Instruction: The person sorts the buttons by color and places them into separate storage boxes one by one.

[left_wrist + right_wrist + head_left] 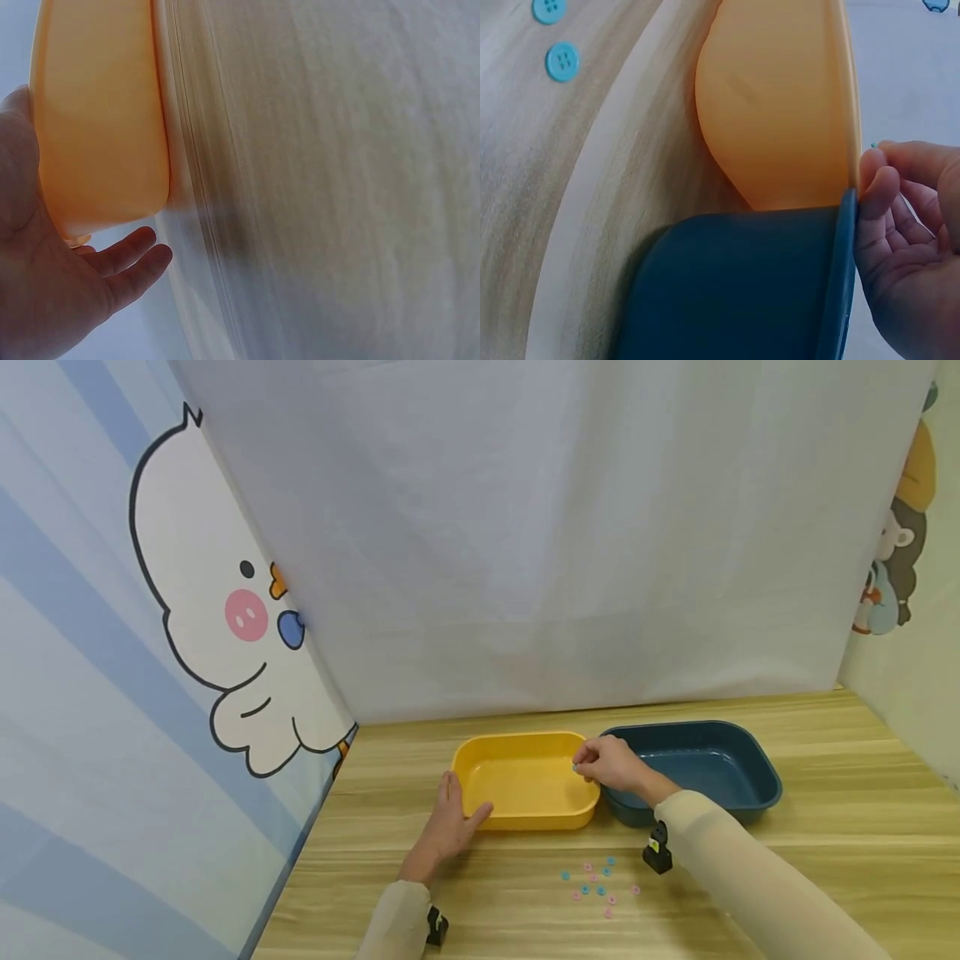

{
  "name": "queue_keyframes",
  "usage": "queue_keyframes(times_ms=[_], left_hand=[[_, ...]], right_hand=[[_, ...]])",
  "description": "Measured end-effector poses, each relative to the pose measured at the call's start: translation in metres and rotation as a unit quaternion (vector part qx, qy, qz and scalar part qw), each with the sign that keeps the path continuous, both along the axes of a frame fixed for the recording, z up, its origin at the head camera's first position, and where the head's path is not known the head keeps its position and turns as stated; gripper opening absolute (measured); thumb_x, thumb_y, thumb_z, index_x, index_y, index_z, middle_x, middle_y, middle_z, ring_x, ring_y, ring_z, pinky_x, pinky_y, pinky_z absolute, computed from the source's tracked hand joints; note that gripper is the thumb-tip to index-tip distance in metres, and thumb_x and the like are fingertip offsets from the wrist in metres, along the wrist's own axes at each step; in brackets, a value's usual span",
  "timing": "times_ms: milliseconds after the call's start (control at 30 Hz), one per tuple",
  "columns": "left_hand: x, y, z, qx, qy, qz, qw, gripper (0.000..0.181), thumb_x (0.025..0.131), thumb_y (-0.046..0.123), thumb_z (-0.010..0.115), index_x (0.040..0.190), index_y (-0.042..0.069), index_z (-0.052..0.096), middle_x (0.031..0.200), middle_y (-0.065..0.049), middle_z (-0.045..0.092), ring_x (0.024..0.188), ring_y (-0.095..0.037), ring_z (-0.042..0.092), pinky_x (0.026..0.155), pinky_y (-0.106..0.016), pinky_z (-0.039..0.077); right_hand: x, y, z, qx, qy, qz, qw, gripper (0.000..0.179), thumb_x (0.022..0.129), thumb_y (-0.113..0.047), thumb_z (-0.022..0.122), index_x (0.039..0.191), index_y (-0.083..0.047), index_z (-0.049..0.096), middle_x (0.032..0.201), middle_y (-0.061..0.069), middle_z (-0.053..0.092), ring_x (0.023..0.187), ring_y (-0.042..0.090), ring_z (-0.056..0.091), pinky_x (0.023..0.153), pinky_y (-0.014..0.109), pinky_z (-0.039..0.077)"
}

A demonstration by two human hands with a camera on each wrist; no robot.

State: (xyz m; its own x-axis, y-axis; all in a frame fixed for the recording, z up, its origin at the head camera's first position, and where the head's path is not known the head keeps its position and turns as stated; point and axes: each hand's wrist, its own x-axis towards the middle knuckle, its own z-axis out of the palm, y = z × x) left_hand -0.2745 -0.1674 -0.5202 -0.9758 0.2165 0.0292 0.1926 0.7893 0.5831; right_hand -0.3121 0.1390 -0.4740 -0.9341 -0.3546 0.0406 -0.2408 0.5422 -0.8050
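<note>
My right hand (617, 766) pinches a small blue button (576, 767) between thumb and fingertips, above the right end of the yellow basin (517, 822). In the right wrist view only a sliver of that button (874, 145) shows past the fingertips. At the yellow basin's left front corner, my left hand (448, 825) rests with spread, fairly straight fingers along its side and the thumb at the front rim. Loose blue buttons (602, 891) and pink buttons (612, 901) lie scattered on the table in front of the basins.
A dark blue basin (771, 781) stands against the yellow one's right end, under my right wrist. Both basins are on a wood-grain table (360, 827). A pale curtain (525, 568) hangs behind the table, and printed cloth hangs at the left.
</note>
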Motion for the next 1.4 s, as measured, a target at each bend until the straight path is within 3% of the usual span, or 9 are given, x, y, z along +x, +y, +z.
queue_keyframes(times_ms=[200,433,667,1133,1400], left_hand=[[0.0,0.0,0.001,0.002,-0.001,0.0,1.0,0.09,0.095,0.046,0.051,0.146,-0.013,0.004,0.152,-0.03,0.002,0.136,-0.044,0.021,0.107,-0.051,0.024],[0.001,0.001,0.002,-0.002,0.001,0.001,1.0,0.09,0.095,0.046,0.051,0.146,-0.013,0.004,0.151,-0.03,0.002,0.136,-0.044,0.021,0.107,-0.051,0.024],[0.002,0.002,0.002,-0.004,0.004,-0.006,1.0,0.092,0.095,0.05,0.048,0.146,-0.013,0.003,0.152,-0.031,0.001,0.136,-0.044,0.021,0.108,-0.05,0.023],[0.004,0.0,0.005,-0.002,0.008,-0.006,0.9999,0.091,0.095,0.049,0.048,0.144,-0.015,0.005,0.15,-0.033,0.002,0.136,-0.046,0.02,0.108,-0.051,0.022],[0.003,0.0,0.004,-0.003,0.001,-0.004,1.0,0.092,0.095,0.051,0.047,0.145,-0.014,0.004,0.151,-0.031,0.002,0.135,-0.045,0.021,0.107,-0.052,0.023]], right_hand=[[0.0,0.0,0.0,-0.007,-0.009,-0.012,0.9999,0.018,0.09,-0.005,0.06,0.104,0.006,0.064,0.085,0.013,0.064,0.072,0.029,0.061,0.059,0.031,0.05],[0.002,0.002,0.001,-0.02,-0.017,-0.01,0.9996,0.023,0.09,-0.006,0.06,0.109,0.007,0.062,0.086,0.007,0.063,0.077,0.032,0.062,0.061,0.032,0.051],[0.012,0.013,-0.001,-0.021,-0.004,-0.001,0.9998,0.021,0.089,-0.006,0.062,0.105,0.006,0.063,0.082,0.005,0.062,0.067,0.02,0.06,0.06,0.029,0.051],[0.046,0.034,0.007,0.001,0.027,0.077,0.9967,0.017,0.089,-0.007,0.063,0.103,0.003,0.064,0.082,0.0,0.062,0.069,0.019,0.06,0.058,0.028,0.051],[0.06,0.037,0.004,0.026,0.057,0.102,0.9928,0.014,0.087,-0.01,0.066,0.1,-0.002,0.068,0.081,-0.007,0.063,0.071,0.008,0.057,0.063,0.025,0.05]])
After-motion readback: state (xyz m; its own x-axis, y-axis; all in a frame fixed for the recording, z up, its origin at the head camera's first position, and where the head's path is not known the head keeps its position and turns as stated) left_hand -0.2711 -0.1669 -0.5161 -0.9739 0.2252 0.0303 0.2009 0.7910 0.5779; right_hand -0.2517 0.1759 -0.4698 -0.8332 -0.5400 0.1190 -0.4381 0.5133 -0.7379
